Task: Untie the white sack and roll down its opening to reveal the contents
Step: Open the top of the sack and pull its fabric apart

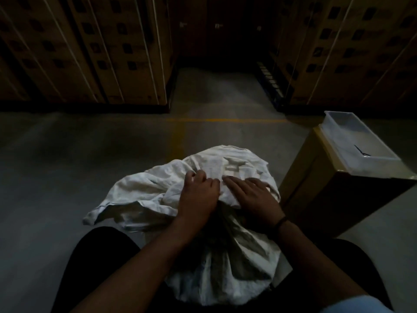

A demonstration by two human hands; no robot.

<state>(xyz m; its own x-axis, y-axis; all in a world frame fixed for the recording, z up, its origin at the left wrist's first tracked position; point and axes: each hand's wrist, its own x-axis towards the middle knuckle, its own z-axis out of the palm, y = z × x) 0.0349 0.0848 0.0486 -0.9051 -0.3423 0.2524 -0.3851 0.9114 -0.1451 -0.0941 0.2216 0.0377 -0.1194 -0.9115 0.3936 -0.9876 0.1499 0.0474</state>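
Dim warehouse aisle, concrete floor [67, 154], stacked cartons behind. White sack [225, 267] stands on the floor between the person's knees, close in front of the body. Its upper cloth is loose and flopped away from the person, spread in crumpled folds over the top. No tie or knot visible; if one remains it is hidden under the hands or in shadow.

Left hand [198, 195] lies on the loose cloth at the sack's neck, fingers [194, 176] curled and bunching a fold of fabric. Right hand [252, 195] rests just beside it, fingers [237, 180] nearly flat and together, pressing the cloth down rather than pinching it. Whether anything is trapped under that palm, cannot tell. Dark band at the right wrist.

To the right, a tall brown box [320, 199] stands near the sack, with a pale tray [338, 136] on top.

Handling judgement: woven cloth, soft, limp, creases freely, not slippery, not fragile. Body looks full and rounded, likely heavy enough to stay put while the mouth is worked. Best hold is the free rim of the opening, one hand each side, turning the edge outward and down in short rolls. Contents not yet seen.
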